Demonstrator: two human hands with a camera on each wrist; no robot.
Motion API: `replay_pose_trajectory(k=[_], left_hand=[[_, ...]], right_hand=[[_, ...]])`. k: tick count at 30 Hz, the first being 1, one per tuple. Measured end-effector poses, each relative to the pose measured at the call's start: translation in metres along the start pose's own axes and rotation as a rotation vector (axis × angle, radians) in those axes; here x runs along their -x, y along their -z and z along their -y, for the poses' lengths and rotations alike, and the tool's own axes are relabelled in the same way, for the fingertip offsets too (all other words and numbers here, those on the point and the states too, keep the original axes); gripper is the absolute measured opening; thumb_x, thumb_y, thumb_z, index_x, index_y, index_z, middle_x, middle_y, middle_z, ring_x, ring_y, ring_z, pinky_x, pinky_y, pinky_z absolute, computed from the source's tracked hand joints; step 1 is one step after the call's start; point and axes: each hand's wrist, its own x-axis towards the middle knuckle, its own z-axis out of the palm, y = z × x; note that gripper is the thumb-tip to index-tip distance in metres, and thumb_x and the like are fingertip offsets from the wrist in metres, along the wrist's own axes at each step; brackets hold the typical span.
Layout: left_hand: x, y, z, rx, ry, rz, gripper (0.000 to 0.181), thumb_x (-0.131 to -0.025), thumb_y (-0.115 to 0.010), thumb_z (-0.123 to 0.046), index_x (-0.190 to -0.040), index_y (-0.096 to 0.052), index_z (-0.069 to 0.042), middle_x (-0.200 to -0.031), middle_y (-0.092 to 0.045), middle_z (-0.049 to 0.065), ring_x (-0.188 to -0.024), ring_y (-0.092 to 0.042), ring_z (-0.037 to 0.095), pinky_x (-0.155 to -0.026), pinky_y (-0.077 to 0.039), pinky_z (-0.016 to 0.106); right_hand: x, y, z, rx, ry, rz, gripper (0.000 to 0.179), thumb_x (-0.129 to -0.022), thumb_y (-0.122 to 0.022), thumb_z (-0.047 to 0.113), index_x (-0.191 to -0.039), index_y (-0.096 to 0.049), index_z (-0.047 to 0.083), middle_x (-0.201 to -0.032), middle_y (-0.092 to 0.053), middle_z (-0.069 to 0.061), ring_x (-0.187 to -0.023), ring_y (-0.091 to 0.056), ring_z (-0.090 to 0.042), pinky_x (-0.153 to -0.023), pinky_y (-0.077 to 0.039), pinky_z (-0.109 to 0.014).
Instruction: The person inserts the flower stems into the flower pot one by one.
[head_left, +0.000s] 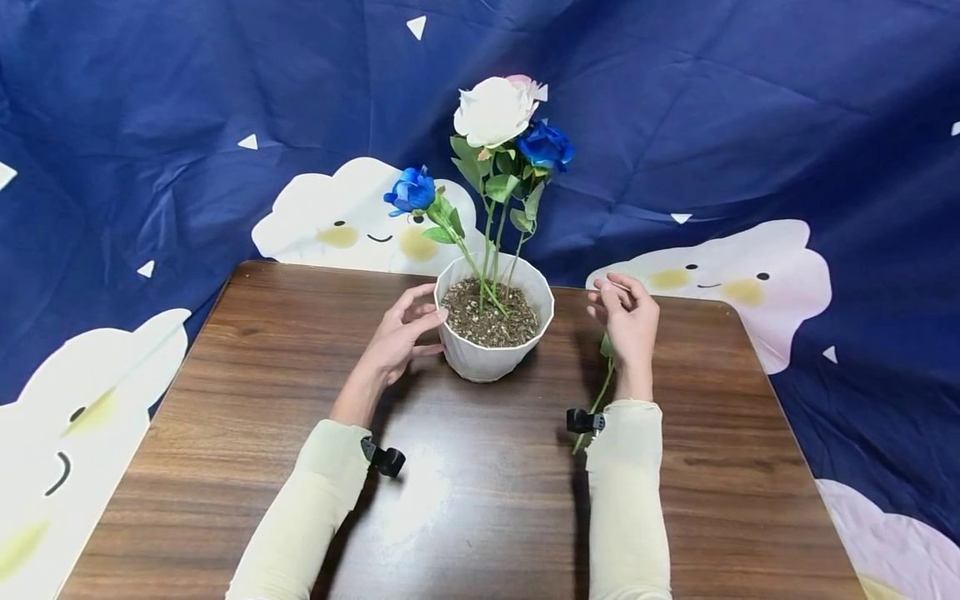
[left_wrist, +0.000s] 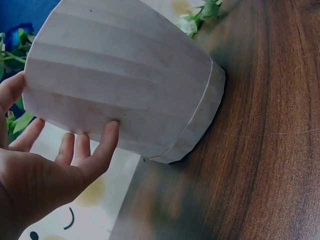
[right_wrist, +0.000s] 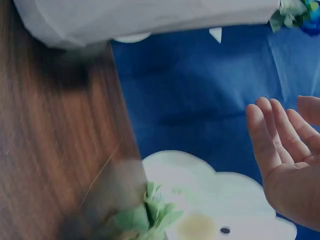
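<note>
A white faceted flowerpot [head_left: 487, 358] filled with soil [head_left: 487, 325] stands near the table's far edge. Planted in it are a white rose [head_left: 491, 112], two blue flowers [head_left: 411, 192] and a pink flower partly hidden behind the white one. My left hand [head_left: 397, 337] rests on the pot's left side, its fingers spread and the thumb at the rim. To the pot's right, my right hand [head_left: 630, 321] is raised with loosely bent fingers, holding nothing in the right wrist view. A green stem [head_left: 602, 392] with leaves [right_wrist: 150, 215] lies below it, its upper part hidden by that hand.
Everything stands on a brown wood-grain table [head_left: 480, 508]. Behind it hangs a dark blue cloth [head_left: 675, 100] with smiling clouds and small white triangles, close to the far edge. Each sleeved wrist carries a small black camera [head_left: 384, 457].
</note>
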Motion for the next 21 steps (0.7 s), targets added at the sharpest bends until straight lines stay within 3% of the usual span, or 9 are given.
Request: replay_pose_trajectory(k=[6, 21], left_hand=[[0.000, 0.001, -0.001, -0.002, -0.008, -0.006, 0.058, -0.096, -0.068, -0.010, -0.149, -0.046, -0.014, -0.125, -0.048, 0.013, -0.112, -0.058, 0.025, -0.092, -0.058, 0.057], [0.000, 0.000, 0.001, -0.002, -0.008, 0.001, 0.059, -0.096, -0.068, -0.009, -0.150, -0.046, -0.014, -0.125, -0.049, 0.013, -0.110, -0.058, 0.025, -0.091, -0.058, 0.057]], right_hand=[[0.003, 0.023, -0.008, -0.028, -0.104, -0.053, 0.020, -0.098, -0.058, -0.006, -0.115, -0.062, 0.003, -0.090, -0.075, -0.001, -0.076, -0.072, -0.015, -0.065, -0.063, -0.023], [0.019, 0.070, -0.033, 0.076, -0.347, -0.160, 0.020, -0.096, -0.064, -0.003, -0.115, -0.059, 0.001, -0.080, -0.069, 0.001, -0.070, -0.068, -0.010, -0.065, -0.063, -0.023]])
